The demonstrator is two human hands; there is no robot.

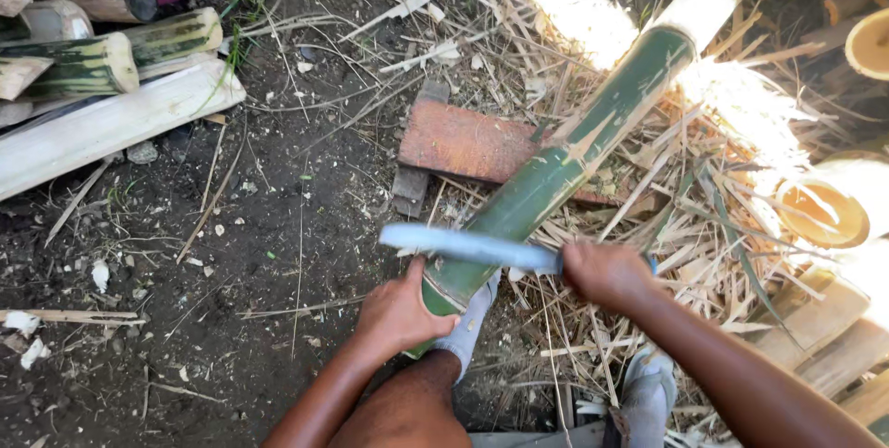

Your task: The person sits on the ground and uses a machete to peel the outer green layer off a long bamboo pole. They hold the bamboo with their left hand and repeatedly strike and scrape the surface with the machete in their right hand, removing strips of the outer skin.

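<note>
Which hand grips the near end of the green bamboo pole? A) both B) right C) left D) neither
C: the left hand wraps the near end of the bamboo pole, while the right hand holds the blade laid across it.

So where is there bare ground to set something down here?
Bare dark soil lies between the stacked bamboo sections and the left hand. Right of the green bamboo pole, shavings and cut pieces crowd the ground.
</note>
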